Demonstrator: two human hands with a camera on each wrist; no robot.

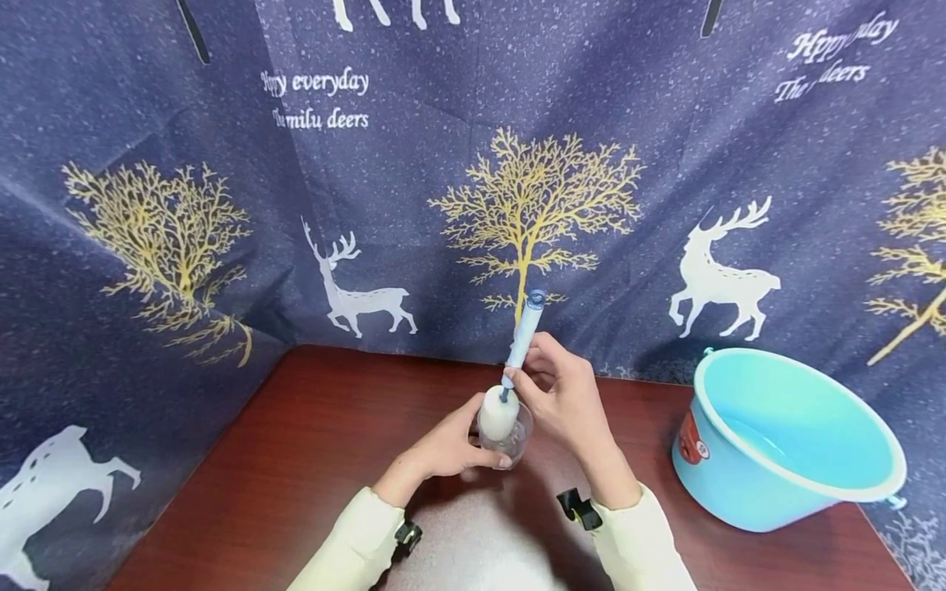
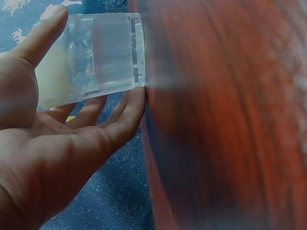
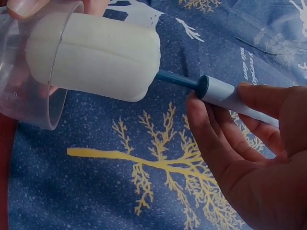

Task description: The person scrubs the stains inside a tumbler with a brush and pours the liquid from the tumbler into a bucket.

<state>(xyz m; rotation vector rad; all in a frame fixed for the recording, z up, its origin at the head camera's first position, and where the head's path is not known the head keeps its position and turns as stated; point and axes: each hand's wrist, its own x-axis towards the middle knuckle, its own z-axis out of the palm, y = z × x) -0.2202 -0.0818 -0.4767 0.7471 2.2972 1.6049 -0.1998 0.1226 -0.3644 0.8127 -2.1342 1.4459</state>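
My left hand grips a clear plastic cup low, thumb on the near side and fingers around the other. In the left wrist view, the cup has its base close to the tabletop. A sponge cup brush stands tilted in it, with its white sponge head partly inside the cup's mouth and partly above the rim. My right hand pinches the lower end of the brush's light blue handle, just above the thin dark blue stem, between thumb and fingers.
To the right, a light blue bucket with a red label stands on the reddish-brown wooden table. Behind the table hangs a dark blue cloth printed with white deer and golden trees.
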